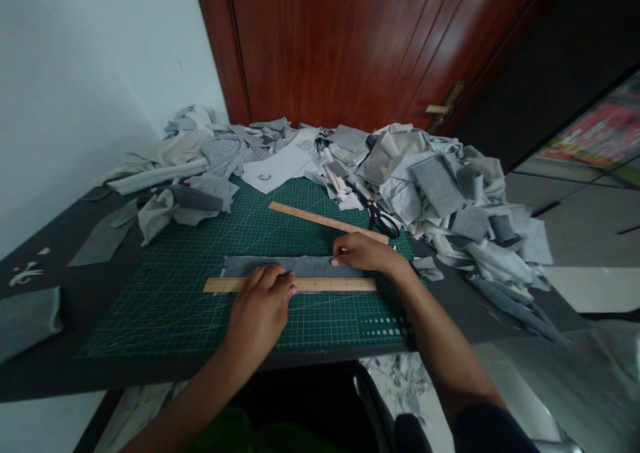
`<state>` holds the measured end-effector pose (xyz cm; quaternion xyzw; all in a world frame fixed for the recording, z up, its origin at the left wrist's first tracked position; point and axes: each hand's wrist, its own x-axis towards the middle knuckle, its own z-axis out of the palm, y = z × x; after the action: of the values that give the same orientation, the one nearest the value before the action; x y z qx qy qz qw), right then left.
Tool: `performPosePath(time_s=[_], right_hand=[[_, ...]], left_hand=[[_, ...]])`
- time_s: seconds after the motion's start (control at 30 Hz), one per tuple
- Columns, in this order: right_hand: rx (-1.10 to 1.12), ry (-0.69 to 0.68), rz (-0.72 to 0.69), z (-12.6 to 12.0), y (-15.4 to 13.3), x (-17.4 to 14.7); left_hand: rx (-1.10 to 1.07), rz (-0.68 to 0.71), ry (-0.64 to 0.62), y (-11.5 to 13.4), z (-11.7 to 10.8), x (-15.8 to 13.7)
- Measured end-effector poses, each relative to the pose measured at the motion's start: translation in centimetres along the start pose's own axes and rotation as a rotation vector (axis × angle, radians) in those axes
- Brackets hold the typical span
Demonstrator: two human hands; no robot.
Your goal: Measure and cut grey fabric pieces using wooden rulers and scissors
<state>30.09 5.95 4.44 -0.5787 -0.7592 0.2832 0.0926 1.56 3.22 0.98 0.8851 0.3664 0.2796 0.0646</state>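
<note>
A strip of grey fabric (307, 265) lies flat on the green cutting mat (320, 336). Across its lower part runs a wooden ruler (335, 284). My left hand (263, 306) rests over the ruler's left half, fingers bent together and pressing it down against the cloth. At the strip's upper right edge is my right hand (361, 251), its fingers curled with thumb and forefinger closed on the fabric. Fine detail between those fingertips is hidden. Beyond the strip lies a second wooden ruler (325, 223), slanting down to the right, close to my right hand.
Black-handled scissors (383, 220) lie past the second ruler's right end. Heaped grey and white fabric scraps (430, 180) line the back and right of the dark table (40, 366). A white paper pattern (275, 168) sits at the back. Folded grey cloth (30, 320) lies at far left.
</note>
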Motion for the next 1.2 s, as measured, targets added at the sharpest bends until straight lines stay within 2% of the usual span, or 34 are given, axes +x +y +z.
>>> performPosePath(time_s=[0.27, 0.43, 0.57, 0.63, 0.7, 0.77, 0.83, 0.93, 1.07, 1.2], right_hand=[[-0.065, 0.055, 0.027, -0.2, -0.5, -0.3], [-0.118, 0.089, 0.053, -0.1, -0.7, -0.4], [-0.176, 0.159, 0.053, 0.1, -2.0, -0.7], [-0.161, 0.218, -0.004, 0.2, -3.1, -0.9], [-0.045, 0.237, -0.128, 0.5, -4.2, -1.0], [0.128, 0.180, -0.253, 0.8, -4.9, -1.0], [0.247, 0.059, -0.304, 1.1, -5.0, -0.8], [0.250, -0.102, -0.291, 1.3, -4.2, -0.4], [0.184, -0.160, -0.255, 1.0, -2.9, -0.1], [0.153, -0.211, -0.147, 0.6, -2.7, -0.5]], left_hand=[[0.093, 0.012, 0.006, -0.2, 0.3, -0.1], [0.224, -0.001, -0.065, -0.1, 0.6, -0.3], [0.257, -0.003, -0.085, 0.1, 0.6, -0.3], [0.262, 0.000, -0.095, 0.1, 0.5, -0.3], [0.264, 0.000, -0.098, 0.1, 0.5, -0.3], [0.260, 0.002, -0.096, 0.0, 0.5, -0.3], [0.254, 0.005, -0.094, -0.1, 0.5, -0.3], [0.252, -0.006, -0.108, -0.1, 0.4, -0.2], [0.248, -0.022, -0.129, 0.0, 0.3, -0.2], [0.219, -0.020, -0.138, -0.1, 0.3, -0.2]])
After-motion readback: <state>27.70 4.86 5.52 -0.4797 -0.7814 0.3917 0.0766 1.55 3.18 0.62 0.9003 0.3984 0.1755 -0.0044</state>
